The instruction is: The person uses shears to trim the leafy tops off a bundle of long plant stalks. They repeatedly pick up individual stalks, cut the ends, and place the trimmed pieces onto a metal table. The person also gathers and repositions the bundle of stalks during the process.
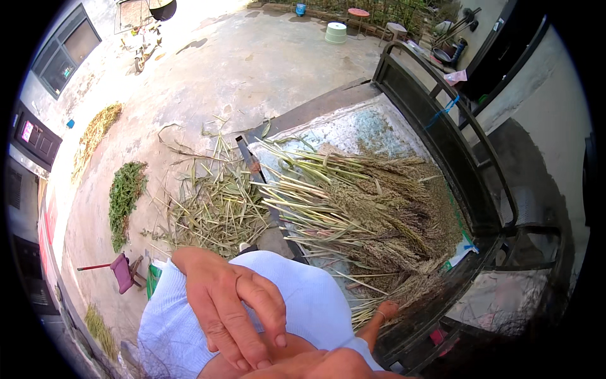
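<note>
My left hand (233, 309) is raised close against my upper body, over my pale blue shirt (297, 278). Its fingers stretch downward and slightly apart, and nothing shows in them. Farther right, my right hand (387, 309), with a thin band at the wrist, rests at the near edge of a thick pile of cut sorghum-like stalks (372, 202). Its fingers are too small and hidden to make out. Pale cut ends point left, and the brown seed heads lie toward the right, on a sheet (353, 123) in a dark metal cargo bed.
The cargo bed's rail (470, 132) rises along the right side. Stripped leaves and stems (214, 205) litter the concrete left of the bed. Green plants (126, 199) and a small purple-topped stool (123, 273) are farther left. A pale green tub (336, 33) stands at the back.
</note>
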A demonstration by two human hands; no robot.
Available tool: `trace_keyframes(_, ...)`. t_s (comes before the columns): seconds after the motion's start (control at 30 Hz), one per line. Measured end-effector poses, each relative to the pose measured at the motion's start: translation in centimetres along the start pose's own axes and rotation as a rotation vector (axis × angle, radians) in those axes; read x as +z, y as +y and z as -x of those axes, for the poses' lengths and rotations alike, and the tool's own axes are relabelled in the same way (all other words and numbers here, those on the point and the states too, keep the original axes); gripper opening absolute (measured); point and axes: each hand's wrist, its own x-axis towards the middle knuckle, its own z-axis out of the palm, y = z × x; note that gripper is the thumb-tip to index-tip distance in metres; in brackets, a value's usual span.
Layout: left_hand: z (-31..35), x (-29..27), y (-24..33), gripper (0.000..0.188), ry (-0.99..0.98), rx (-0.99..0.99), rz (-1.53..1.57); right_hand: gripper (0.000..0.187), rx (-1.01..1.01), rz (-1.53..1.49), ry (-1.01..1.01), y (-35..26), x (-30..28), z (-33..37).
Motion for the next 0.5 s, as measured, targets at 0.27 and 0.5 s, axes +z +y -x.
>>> trace_keyframes(0.27, 8.4, -2.9, 14.0, 0.015, 0.141, 0.007, -0.283, 0.026, -0.667, 0.022, -0.358, -13.9, 10.0, 15.9)
trace_keyframes(0.5, 18.6, -3.2, 26.8, 0.037, 0.259, -0.009, -0.496, 0.028, -1.193, 0.178, -0.637, -31.9, 15.0, 24.4)
